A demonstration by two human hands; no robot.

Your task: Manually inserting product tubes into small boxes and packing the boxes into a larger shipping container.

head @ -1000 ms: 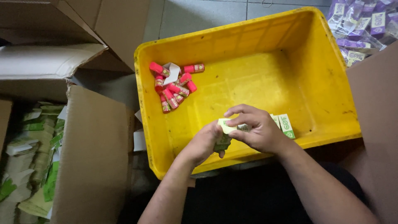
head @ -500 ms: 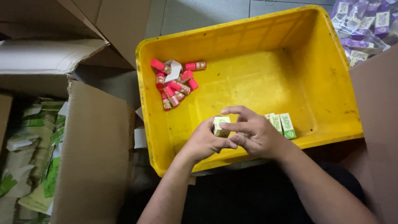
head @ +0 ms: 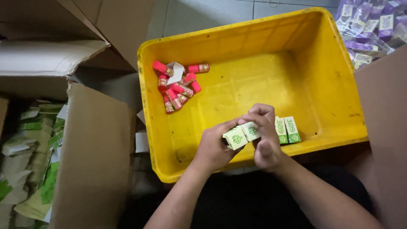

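Both my hands meet over the near edge of a yellow plastic bin (head: 330, 63). My left hand (head: 214, 148) grips a small white-and-green carton (head: 235, 138) from below. My right hand (head: 265, 135) pinches a second small carton (head: 251, 130) right beside the first, and the two cartons touch. Two more of the same cartons (head: 287, 129) stand side by side on the bin floor just right of my right hand. A pile of several small pink-capped tubes (head: 176, 87) with a white paper slip lies in the bin's far left corner.
An open cardboard box (head: 91, 161) at the left holds flattened green-and-white cartons (head: 29, 157). Purple-and-white packets (head: 373, 25) lie on the floor at the top right. A brown cardboard flap (head: 383, 127) stands along the right side.
My hands rose a little from the bin's near edge and turned. The carton between them now shows as two cartons held side by side.
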